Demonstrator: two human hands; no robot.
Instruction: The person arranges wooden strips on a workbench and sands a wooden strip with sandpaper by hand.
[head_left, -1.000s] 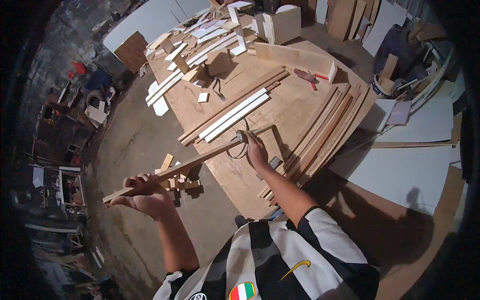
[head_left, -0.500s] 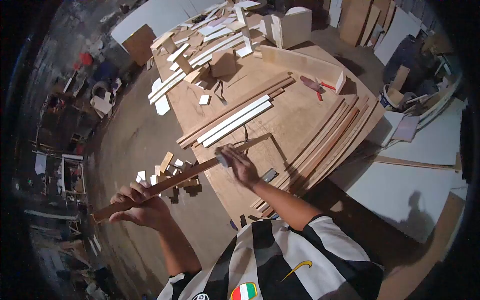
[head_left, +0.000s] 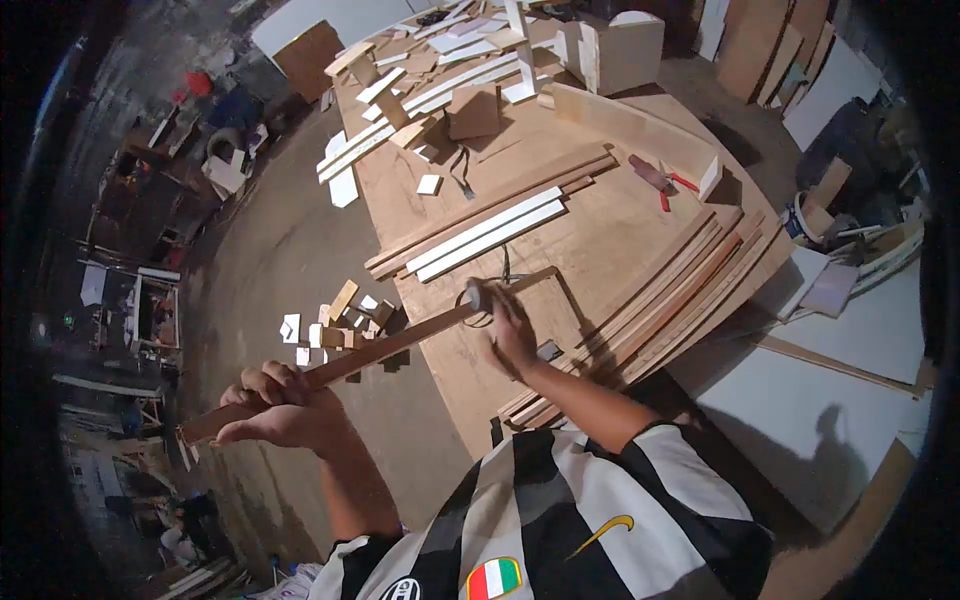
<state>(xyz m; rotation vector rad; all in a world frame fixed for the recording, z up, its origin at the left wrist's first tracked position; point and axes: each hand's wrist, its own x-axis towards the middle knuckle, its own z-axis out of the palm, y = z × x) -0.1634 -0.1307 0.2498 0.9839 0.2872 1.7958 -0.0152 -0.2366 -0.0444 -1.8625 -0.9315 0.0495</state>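
My left hand [head_left: 285, 405] is wrapped around the near end of a long brown wooden strip [head_left: 385, 347]. The strip slants up over the table edge, and its far part lies over the tabletop. Farther along it, my right hand [head_left: 510, 335] is closed on a small grey pad [head_left: 475, 297] that is against the strip; its exact kind is unclear. Just beyond the right hand lies a dark strap or cord [head_left: 507, 268]. Partly hidden by the right wrist, a small grey metal piece [head_left: 548, 350] rests on the table.
The wooden table [head_left: 445, 385] bears white strips [head_left: 490, 240], a stack of brown strips [head_left: 680, 300], and red-handled pliers [head_left: 668, 185]. Offcuts [head_left: 345, 325] are heaped on the floor to the left. White boards [head_left: 810, 390] lie on the right.
My right hand has shifted slightly along the strip with the grey pad, and its fingers have turned more upright. My left hand keeps its grip. The camera view has tilted slightly.
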